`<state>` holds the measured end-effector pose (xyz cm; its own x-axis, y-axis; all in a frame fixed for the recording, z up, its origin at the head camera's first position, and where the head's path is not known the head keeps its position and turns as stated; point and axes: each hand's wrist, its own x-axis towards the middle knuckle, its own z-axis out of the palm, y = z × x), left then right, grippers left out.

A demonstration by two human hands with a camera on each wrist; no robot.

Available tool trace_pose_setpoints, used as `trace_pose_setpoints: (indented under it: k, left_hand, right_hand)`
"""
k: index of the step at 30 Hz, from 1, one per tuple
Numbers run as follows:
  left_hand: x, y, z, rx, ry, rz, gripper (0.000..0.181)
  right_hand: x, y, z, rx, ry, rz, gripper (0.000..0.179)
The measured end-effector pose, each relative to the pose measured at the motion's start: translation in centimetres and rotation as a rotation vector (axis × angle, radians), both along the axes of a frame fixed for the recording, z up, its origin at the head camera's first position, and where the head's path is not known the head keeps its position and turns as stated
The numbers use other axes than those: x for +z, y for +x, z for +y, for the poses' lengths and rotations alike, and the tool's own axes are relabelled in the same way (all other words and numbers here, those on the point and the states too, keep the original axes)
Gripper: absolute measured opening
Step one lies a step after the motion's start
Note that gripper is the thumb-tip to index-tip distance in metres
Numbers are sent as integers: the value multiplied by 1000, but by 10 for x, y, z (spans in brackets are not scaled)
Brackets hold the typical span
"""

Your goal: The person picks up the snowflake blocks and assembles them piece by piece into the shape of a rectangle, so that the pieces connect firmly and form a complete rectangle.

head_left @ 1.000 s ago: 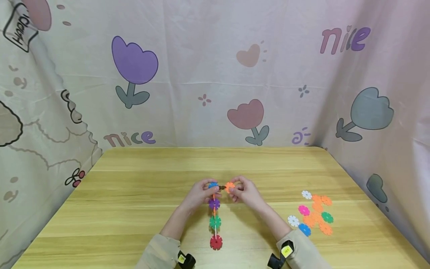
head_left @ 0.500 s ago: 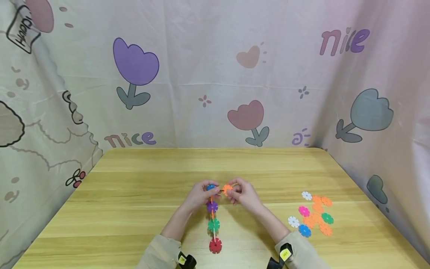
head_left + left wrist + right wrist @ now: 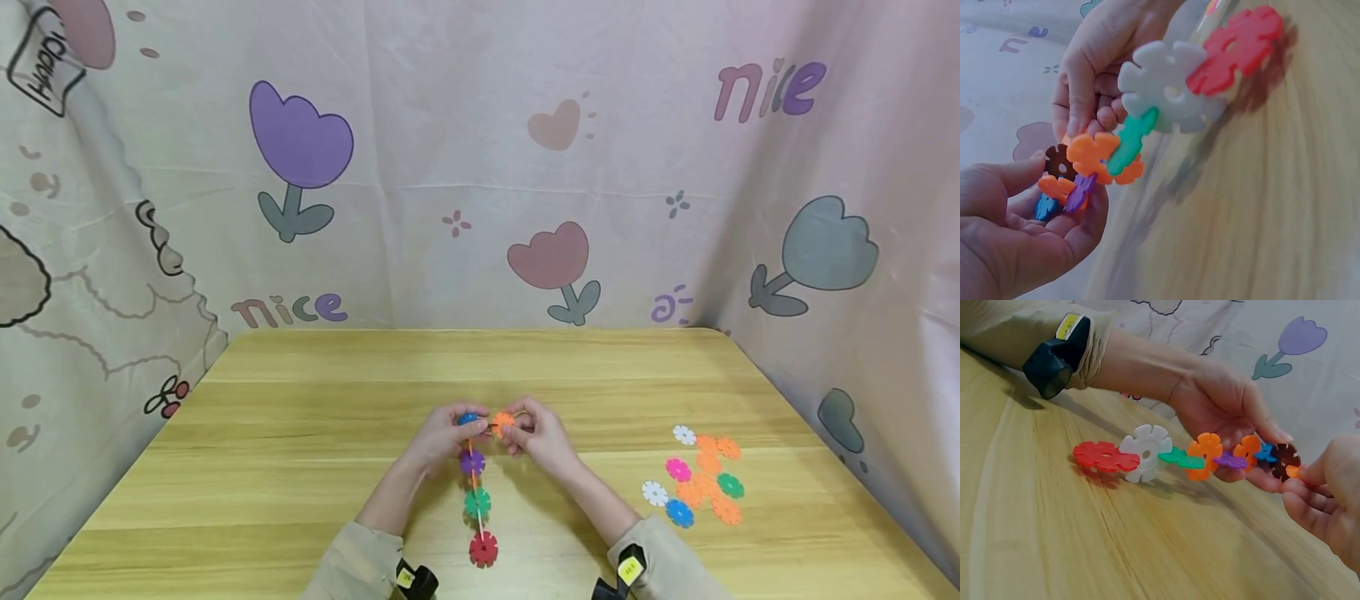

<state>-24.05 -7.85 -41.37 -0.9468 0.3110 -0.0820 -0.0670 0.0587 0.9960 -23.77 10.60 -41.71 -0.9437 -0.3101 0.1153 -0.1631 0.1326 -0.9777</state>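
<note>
A chain of slotted plastic snowflake discs hangs toward the person from my left hand (image 3: 441, 440), whose thumb and fingers grip its far end. From the near end run a red disc (image 3: 1107, 457), a white disc (image 3: 1146, 454), a green disc (image 3: 477, 503), an orange disc (image 3: 1204, 456), a purple disc (image 3: 472, 462), another orange one, a blue disc (image 3: 1265, 452) and a brown disc (image 3: 1285, 460). My right hand (image 3: 546, 440) pinches a loose-side orange disc (image 3: 502, 424) against the brown one. Fingers partly cover it, so how deep the slots join is hidden.
Right of the hands, loose discs lie on the wooden table (image 3: 300, 500): several orange discs (image 3: 726, 510), two white discs (image 3: 655, 493), a pink disc (image 3: 678, 470), a green disc (image 3: 731, 485) and a blue disc (image 3: 680, 513). A printed curtain (image 3: 420, 275) stands behind.
My right hand has moved slightly left, bringing its orange disc nearer the left hand and narrowing the gap. The chain's far end has shifted a little left and its red end slightly nearer the person.
</note>
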Motion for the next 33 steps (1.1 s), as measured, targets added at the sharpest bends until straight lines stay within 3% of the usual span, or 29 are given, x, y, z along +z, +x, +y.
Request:
trace_pose_setpoints:
  k: [11, 17, 29, 33]
  left_hand:
    - [0, 0, -3, -71, 33, -8, 35]
    - [-1, -1, -5, -104, 20, -2, 33]
    - [-2, 0, -6, -100, 31, -11, 35]
    - [-2, 0, -6, -100, 24, -4, 36]
  right_hand:
    - [1, -3, 4, 49, -5, -30, 28]
    - [-2, -5, 11, 83, 50, -25, 31]
    - [-5, -2, 54, 20, 74, -26, 38]
    - [-4, 1, 76, -42, 83, -47, 40]
